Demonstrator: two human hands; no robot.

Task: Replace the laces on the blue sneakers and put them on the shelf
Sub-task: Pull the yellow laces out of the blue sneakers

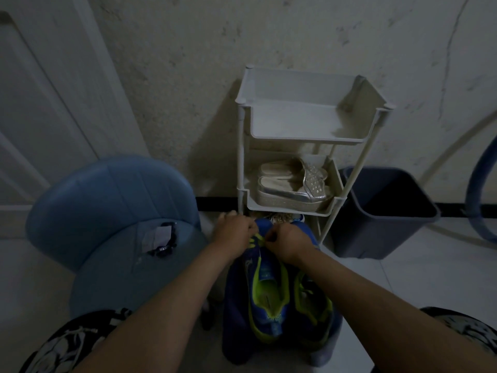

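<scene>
Okay, big stuff first: blue padded stool (113, 200) on my left, white three-tier shelf (306, 140) straight ahead against the wall, dark bin (376, 238) just to its right. The top tier shows nothing on it, and the middle tier holds silver sandals (290, 187).

The blue sneakers (265, 292) sit side by side between my knees, on something dark blue that I can't identify. Their long axes run away from me, heels near and toes toward the foot of the shelf. So the shelf lies directly beyond the toes, and putting them away looks like a straight forward lift.

Both hands are at the far end of the left-side sneaker. The left hand (234, 232) has curled fingers, and the right hand (289, 242) is pinching. Both seem to grip the lime lace (255, 238) between them, so I judge lacing isn't finished.

The hands cover the eyelets, so I can't tell how far it's threaded. The right-side sneaker's lacing sits under my right forearm. The bottom tier is mostly hidden behind the hands, with something glittery there. The small dark items on the stool are unreadable in this dim light.
</scene>
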